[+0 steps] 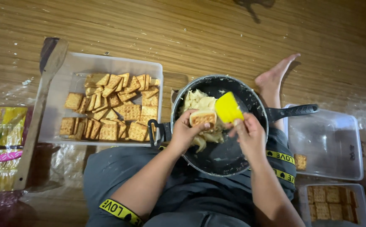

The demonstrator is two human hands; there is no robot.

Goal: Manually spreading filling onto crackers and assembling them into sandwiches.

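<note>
hands spreading cream on a cracker over the pan

the left hand (186, 131) is pinching a square cracker (202, 118) between thumb and fingers, closed on it, holding it over the black pan (225, 162). the right hand (250, 136) is wrapping shut around a yellow spatula (228, 107), its blade sitting just beside the cracker. pale cream filling (200, 103) is lying in the pan under both. the pan is resting on the person's lap. to the left a clear tray (65, 75) is holding loose crackers. further left, flat yellow packages (0, 122) with a pink strip are lying on the wooden floor beside a wooden paddle (38, 109). to the right clear tubs (330, 130) are holding a few more crackers.
</note>
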